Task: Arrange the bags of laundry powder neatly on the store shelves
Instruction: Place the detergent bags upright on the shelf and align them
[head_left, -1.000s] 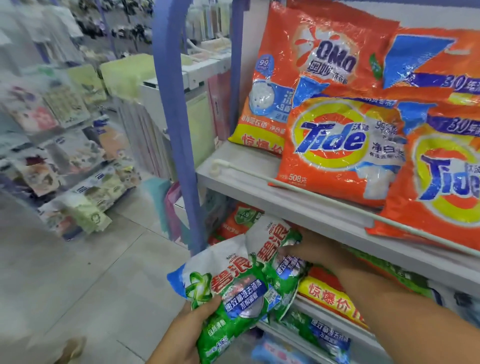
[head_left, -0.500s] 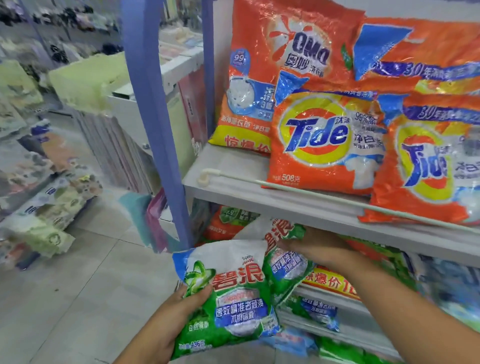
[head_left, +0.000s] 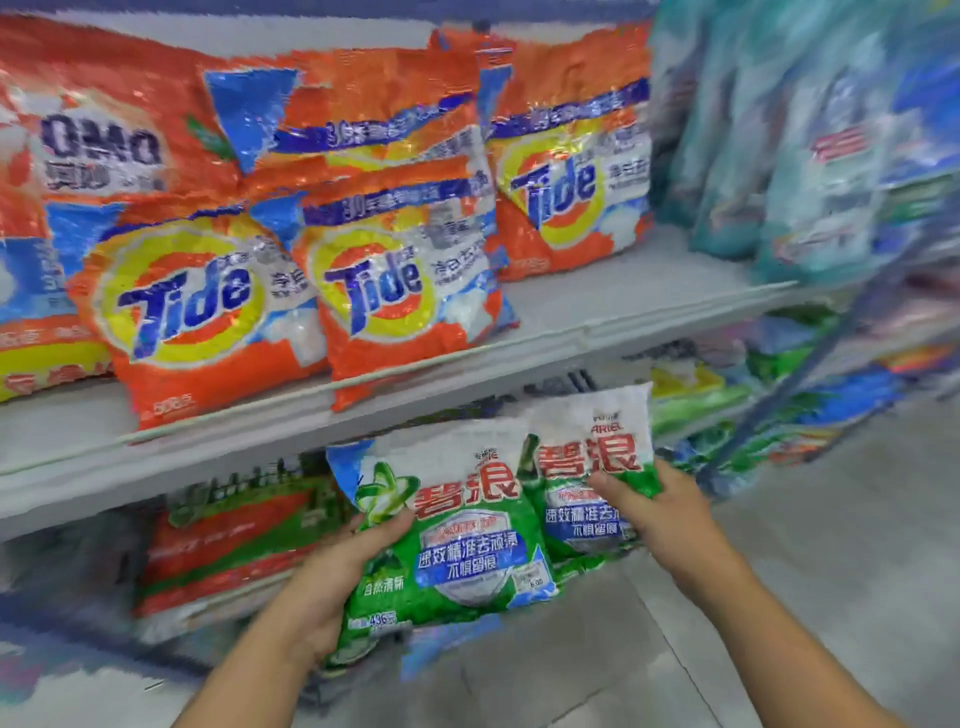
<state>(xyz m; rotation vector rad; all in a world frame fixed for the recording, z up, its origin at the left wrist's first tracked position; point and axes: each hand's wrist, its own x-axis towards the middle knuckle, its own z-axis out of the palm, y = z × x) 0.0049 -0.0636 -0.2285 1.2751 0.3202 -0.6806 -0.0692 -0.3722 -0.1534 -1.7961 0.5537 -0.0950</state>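
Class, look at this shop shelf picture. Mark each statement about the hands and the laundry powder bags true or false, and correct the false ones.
1. The left hand grips a green and white bag. True.
2. The right hand is empty. False: it holds a second green and white bag, beside the first.
3. Orange Tide bags stand on the upper shelf. True.
4. Both held bags already lie on the upper shelf. False: they are held below its front edge, in front of the lower shelf.
5. The OMO bag is at the right end of the upper shelf. False: it is at the left, behind a Tide bag.
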